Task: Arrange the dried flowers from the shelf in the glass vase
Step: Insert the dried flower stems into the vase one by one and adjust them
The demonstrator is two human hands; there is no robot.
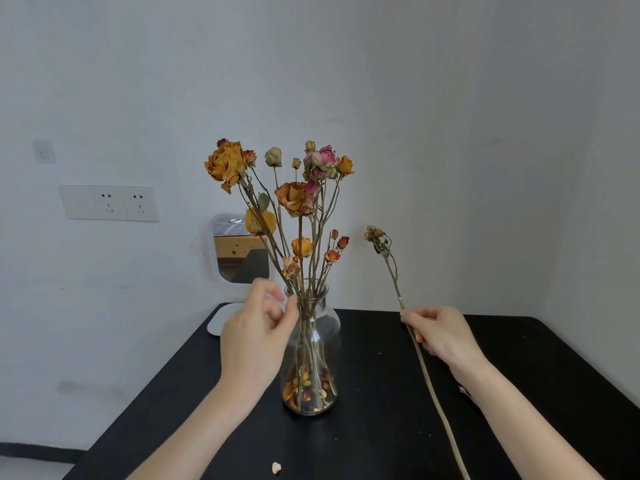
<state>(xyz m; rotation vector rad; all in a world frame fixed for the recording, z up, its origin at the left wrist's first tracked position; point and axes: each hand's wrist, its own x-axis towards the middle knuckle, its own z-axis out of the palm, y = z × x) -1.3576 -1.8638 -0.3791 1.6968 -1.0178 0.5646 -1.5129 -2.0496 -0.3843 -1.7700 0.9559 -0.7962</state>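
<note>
Flowers (pixel 294 202) are crowding the vase (pixel 313 355); left hand (pixel 256 337) is pinching stems at its neck, right hand (pixel 441 336) gripping a loose stem (pixel 394 278) right; mirror (pixel 239 251) is standing far behind.

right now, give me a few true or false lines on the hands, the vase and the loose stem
1. The right hand holds a loose stem outside the vase. True.
2. The vase is empty. False: it holds many dried flowers and fallen petals.
3. The left hand is at the vase's neck. True.
4. The vase lies on its side. False: it stands upright on the black table.
5. The loose stem's head points down. False: it points up.
</note>
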